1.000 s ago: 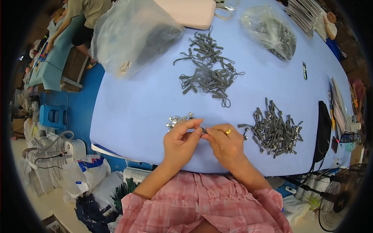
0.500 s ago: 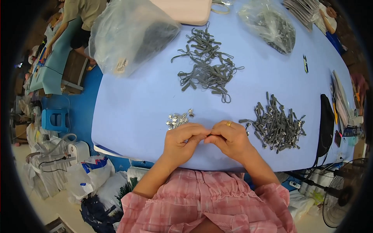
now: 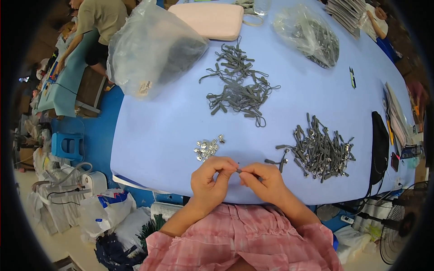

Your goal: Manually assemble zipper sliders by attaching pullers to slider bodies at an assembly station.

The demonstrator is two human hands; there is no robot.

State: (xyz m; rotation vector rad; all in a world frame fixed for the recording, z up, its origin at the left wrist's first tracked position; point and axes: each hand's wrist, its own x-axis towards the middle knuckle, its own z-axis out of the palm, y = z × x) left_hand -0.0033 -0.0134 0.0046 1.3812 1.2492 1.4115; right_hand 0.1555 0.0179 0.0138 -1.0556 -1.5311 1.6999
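While both forearms [image 3: 190,214] angle inward over the near edge of the tabletop [image 3: 149,144], left hand [image 3: 210,181] and right hand [image 3: 264,181] pinch a small grey pull [image 3: 239,170] between them, fingers curled. Shiny metal bits [image 3: 206,149] lie just beyond left hand. Farther off, looped cords [image 3: 244,90] tangle, matte grey. Clear, crumpled bag [image 3: 287,25] holds dark pieces [image 3: 323,45].

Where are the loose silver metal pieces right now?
In the head view, the loose silver pieces lie on the blue table, slightly left of centre, just beyond the left hand and nearer the person than the tangled grey cord pulls.
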